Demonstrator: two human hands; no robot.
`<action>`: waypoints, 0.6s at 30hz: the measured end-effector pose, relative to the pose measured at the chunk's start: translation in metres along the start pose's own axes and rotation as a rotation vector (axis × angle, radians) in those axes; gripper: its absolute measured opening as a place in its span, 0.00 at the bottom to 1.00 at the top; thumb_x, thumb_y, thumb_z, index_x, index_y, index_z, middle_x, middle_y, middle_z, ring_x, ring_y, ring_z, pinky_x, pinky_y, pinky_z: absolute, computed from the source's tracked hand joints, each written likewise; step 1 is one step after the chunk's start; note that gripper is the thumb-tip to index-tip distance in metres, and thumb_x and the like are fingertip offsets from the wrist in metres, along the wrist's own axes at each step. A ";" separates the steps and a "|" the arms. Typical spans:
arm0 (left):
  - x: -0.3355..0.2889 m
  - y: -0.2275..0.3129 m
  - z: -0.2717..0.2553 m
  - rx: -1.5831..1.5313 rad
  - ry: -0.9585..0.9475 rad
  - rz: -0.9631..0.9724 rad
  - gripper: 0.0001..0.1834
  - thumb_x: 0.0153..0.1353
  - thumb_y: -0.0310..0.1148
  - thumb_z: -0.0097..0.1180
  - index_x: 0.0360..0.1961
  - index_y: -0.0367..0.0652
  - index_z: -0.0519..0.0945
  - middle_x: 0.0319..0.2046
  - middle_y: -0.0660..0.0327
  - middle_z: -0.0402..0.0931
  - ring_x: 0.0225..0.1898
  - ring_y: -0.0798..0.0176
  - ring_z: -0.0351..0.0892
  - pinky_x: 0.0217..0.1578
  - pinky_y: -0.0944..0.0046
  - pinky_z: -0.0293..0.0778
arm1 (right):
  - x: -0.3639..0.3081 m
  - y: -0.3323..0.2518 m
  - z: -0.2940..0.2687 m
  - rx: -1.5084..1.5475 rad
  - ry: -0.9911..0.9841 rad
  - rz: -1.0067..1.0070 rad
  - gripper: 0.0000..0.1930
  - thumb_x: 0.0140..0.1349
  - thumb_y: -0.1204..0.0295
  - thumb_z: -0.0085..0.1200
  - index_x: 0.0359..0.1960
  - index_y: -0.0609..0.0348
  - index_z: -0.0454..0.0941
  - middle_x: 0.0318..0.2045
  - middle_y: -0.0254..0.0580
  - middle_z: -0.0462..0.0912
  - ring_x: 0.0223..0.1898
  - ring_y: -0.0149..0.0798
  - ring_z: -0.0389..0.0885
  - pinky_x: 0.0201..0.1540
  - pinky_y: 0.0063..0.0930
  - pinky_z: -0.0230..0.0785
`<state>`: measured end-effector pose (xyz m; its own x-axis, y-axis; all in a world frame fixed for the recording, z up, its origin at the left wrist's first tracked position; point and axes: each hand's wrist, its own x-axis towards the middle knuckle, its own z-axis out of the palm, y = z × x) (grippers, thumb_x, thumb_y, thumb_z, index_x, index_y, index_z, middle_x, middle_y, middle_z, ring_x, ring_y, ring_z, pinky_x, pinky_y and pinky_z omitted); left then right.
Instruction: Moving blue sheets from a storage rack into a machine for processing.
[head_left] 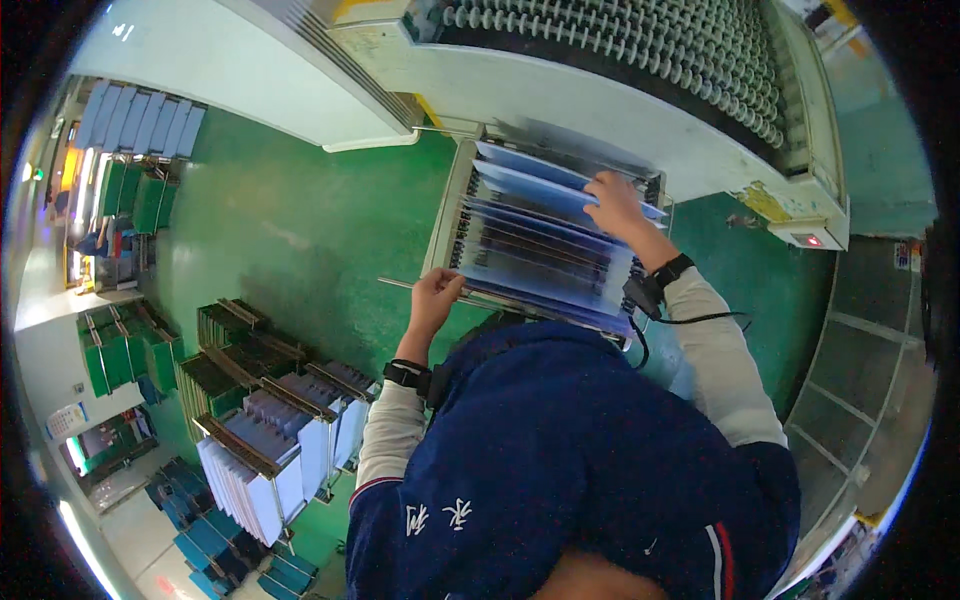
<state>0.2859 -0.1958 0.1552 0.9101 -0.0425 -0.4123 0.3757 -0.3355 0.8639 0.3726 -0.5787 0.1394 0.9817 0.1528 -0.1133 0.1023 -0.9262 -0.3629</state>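
Note:
A slotted rack [445,215] stands in front of me, with several thin pale-blue panels [530,185] upright in it, one behind another. My right hand [615,208] reaches over the far side of the rack, thumb and fingers closed at the top edge of one of the far panels. At the rack's near left corner is my left hand [436,298], its fingers curled together beside the end of the nearest panel [545,295]. Whatever lies between those left fingertips is too small to make out. Black straps circle both wrists.
Beyond the rack stands a pale machine [640,125] with rows of rollers. A thin metal rod [395,283] sticks out left of the rack. Racks of white panels [270,480] and green panels [215,325] stand at left. A metal frame [865,330] is at right. The floor [300,220] is green.

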 end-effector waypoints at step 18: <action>0.059 0.007 0.002 0.357 0.074 0.194 0.24 0.49 0.46 0.67 0.38 0.36 0.80 0.36 0.54 0.79 0.40 0.54 0.79 0.43 0.58 0.73 | 0.003 0.025 0.011 -0.253 -0.020 -0.079 0.07 0.51 0.66 0.56 0.22 0.55 0.82 0.28 0.46 0.77 0.33 0.53 0.78 0.36 0.49 0.71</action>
<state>0.3416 -0.2026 0.1368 0.9731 -0.0741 -0.2183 0.1230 -0.6339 0.7636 0.3761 -0.5977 0.1199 0.9660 0.2324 -0.1131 0.2176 -0.9674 -0.1292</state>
